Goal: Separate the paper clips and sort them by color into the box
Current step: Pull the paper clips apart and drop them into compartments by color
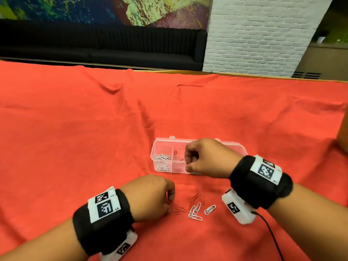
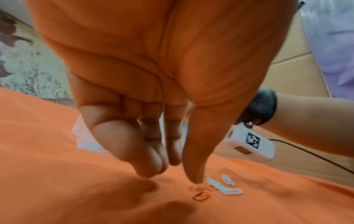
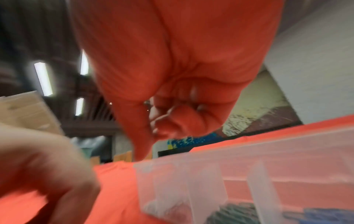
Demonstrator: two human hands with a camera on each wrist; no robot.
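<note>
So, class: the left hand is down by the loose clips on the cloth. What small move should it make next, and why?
Probably pinch one red clip: the left hand is beside it, apparently empty, and the right hand is over the box.

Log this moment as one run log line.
left hand: fingers at red paper clips on cloth | right hand: curled over clear box, contents unclear | white clips: left compartment

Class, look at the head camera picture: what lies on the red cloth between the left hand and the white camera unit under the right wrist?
Loose paper clips, red and white, lie there, between the left hand and the camera unit.
</note>
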